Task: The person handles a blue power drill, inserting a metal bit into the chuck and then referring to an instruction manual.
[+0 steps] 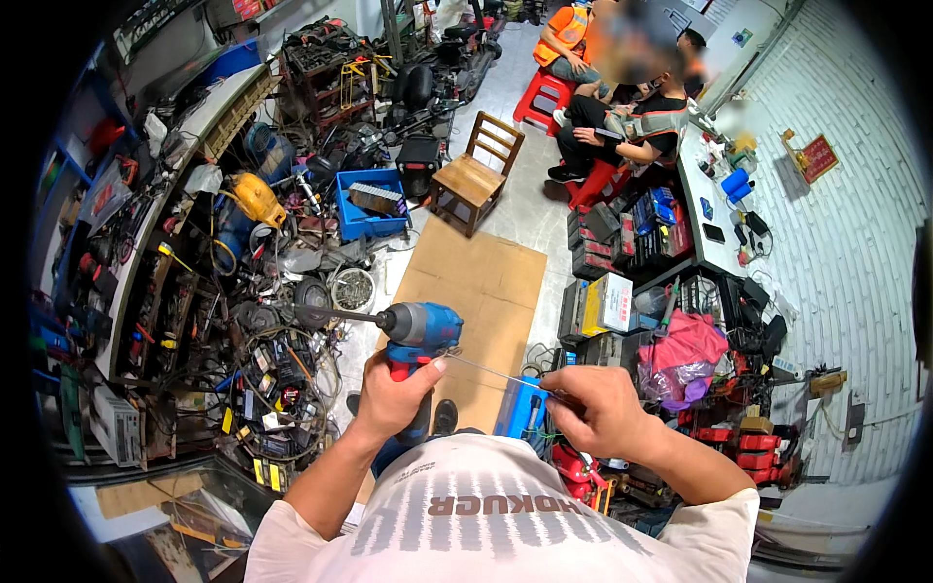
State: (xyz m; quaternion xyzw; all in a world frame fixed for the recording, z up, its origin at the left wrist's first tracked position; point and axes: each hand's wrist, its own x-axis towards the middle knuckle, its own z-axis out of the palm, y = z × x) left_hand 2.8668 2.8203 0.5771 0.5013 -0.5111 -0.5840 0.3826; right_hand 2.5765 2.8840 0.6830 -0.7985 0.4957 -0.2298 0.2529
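Silvery and thin, a straight metal rod (pixel 496 370) sits pinched in the right hand's (pixel 603 413) fingers, slanting toward ten o'clock to a blue-and-black power drill (pixel 428 324); the left hand (pixel 397 396) clasps its handle. Whether the rod's tip touches, an onlooker cannot tell. Good work here likely wants a firm lower grip, light pressure, and the long dark bit (pixel 345 314) at nine o'clock steady. Toward twelve stands a slatted brown wooden chair (pixel 468 182).

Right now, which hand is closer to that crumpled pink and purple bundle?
Right. The right hand appears just left of the crumpled pink and purple bundle; the left hand, gripping the blue and black power drill, is much farther left.
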